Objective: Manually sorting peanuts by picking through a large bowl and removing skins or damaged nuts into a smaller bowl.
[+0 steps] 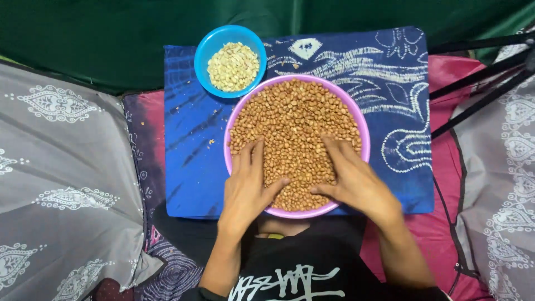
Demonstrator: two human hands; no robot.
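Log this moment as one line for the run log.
left hand: flat on brown peanuts | right hand: flat on them | round pink plastic bowl: full | small blue plastic bowl: pale skinned peanuts

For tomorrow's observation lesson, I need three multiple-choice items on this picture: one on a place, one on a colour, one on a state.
1. Where does the small blue bowl stand relative to the large bowl?
A. Beyond it, to its left
B. Inside it
C. Nearer the person

2. What colour is the large bowl's rim?
A. Green
B. Pinkish purple
C. Black

3. How do the left hand and right hand lie?
A. Lifted clear
B. Flat on the brown peanuts
C. Holding the blue bowl

Answers: A, since the blue bowl touches the far-left rim; B, the rim shows pinkish purple; B, both palms rest open on the nuts.
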